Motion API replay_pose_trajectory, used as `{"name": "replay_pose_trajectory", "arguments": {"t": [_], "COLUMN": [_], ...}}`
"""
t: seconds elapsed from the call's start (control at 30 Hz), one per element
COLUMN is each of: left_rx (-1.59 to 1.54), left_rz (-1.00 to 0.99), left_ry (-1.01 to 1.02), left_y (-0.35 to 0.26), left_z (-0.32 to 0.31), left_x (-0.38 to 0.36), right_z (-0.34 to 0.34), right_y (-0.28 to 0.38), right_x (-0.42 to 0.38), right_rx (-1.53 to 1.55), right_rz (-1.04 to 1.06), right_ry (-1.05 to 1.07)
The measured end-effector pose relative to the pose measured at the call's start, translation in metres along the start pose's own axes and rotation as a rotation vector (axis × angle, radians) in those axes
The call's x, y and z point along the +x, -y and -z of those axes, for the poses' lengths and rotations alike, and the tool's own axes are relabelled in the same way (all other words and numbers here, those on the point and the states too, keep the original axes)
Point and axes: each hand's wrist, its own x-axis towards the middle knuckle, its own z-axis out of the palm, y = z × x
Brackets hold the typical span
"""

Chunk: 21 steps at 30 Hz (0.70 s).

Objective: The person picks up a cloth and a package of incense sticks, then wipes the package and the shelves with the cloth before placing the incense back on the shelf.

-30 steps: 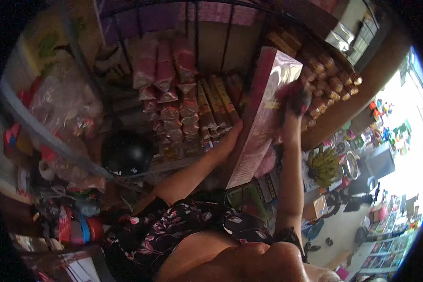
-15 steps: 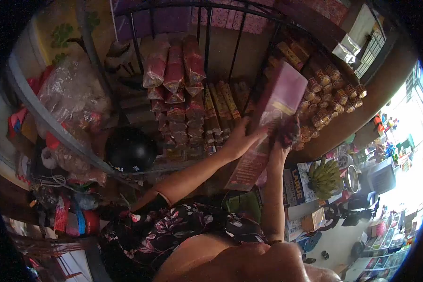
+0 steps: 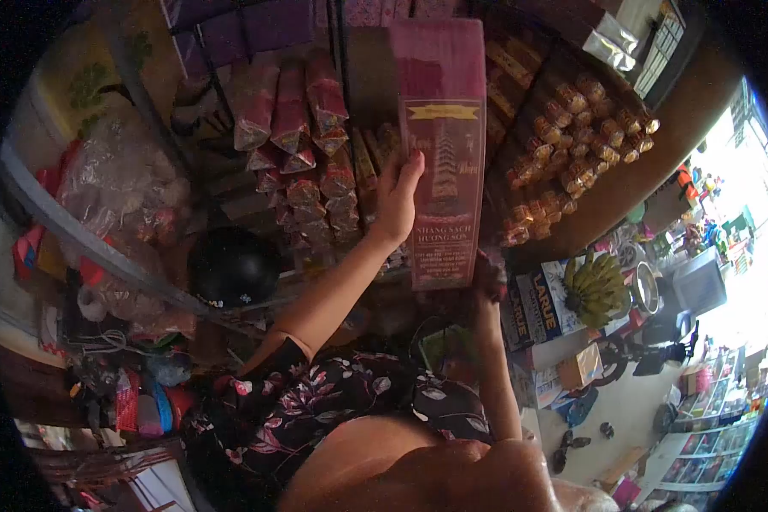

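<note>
A long pink incense box [image 3: 442, 192] with a yellow ribbon banner and printed lettering stands nearly upright in front of me. My left hand [image 3: 398, 200] grips its left edge, thumb on the printed face and fingers behind. At the box's lower right corner is my right hand [image 3: 490, 294], closed around a dark reddish crumpled cloth [image 3: 491, 271]; its fingers are mostly hidden. Behind the box, wrapped pink incense packs [image 3: 299, 132] are stacked to the left. Gold-ended rolls [image 3: 584, 141] are piled to the right.
A black helmet [image 3: 235, 266] sits at left below a curved metal rail [image 3: 85, 243]. Plastic-wrapped goods [image 3: 128, 188] lie beyond that rail. Green bananas [image 3: 596, 290] rest by a LARUE carton [image 3: 533, 307] at right. Farther right are a motorbike [image 3: 648, 350] and shelves [image 3: 708, 452].
The incense box has swung from a tilt to nearly upright, shifting left and up, its printed face now towards me. My right hand has dropped to its lower corner. The view has shifted slightly.
</note>
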Motion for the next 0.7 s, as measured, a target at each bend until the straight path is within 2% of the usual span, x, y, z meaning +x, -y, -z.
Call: {"name": "replay_pose_trajectory", "arguments": {"t": [0.03, 0.1, 0.17, 0.23, 0.27, 0.4, 0.43, 0.47, 0.5, 0.57, 0.63, 0.7], "left_rx": [-0.029, -0.061, -0.008, -0.028, -0.048, 0.007, 0.114, 0.222, 0.223, 0.36, 0.326, 0.295], "left_rz": [0.008, 0.027, -0.048, -0.072, -0.101, -0.184, -0.195, -0.203, -0.204, -0.238, -0.203, -0.169], "left_ry": [0.035, 0.086, 0.146, 0.253, 0.346, 0.39, 0.291, 0.193, 0.197, 0.073, 0.063, 0.049], "left_y": [0.009, 0.012, 0.007, 0.006, 0.006, 0.006, 0.002, -0.002, -0.001, 0.004, 0.006, 0.015], "left_z": [0.004, 0.001, -0.007, -0.009, -0.01, -0.015, -0.015, -0.015, -0.015, -0.014, -0.01, -0.006], "left_x": [0.001, -0.002, -0.01, -0.016, -0.016, -0.01, -0.013, -0.014, -0.012, -0.005, -0.002, -0.001], "right_z": [0.006, 0.017, 0.008, 0.0, -0.007, -0.009, -0.006, -0.01, -0.015, -0.023, -0.025, -0.023], "right_y": [-0.011, -0.033, -0.036, -0.039, -0.041, -0.064, -0.069, -0.059, -0.049, -0.024, -0.006, 0.003], "right_x": [0.002, 0.008, 0.011, 0.018, 0.019, 0.02, 0.024, 0.028, 0.028, 0.019, 0.012, 0.007], "right_rx": [0.005, 0.878, 0.902, 1.062, 0.99, 1.016, 1.011, 0.817, 0.625, 0.597, 0.564, -0.222], "right_rz": [-0.007, -0.297, -0.227, -0.426, -0.408, -0.367, -0.365, -0.314, -0.261, -0.222, -0.183, 0.311], "right_ry": [-0.014, 0.203, 0.159, 0.199, 0.2, 0.05, 0.05, 0.025, 0.0, -0.013, -0.022, 0.043]}}
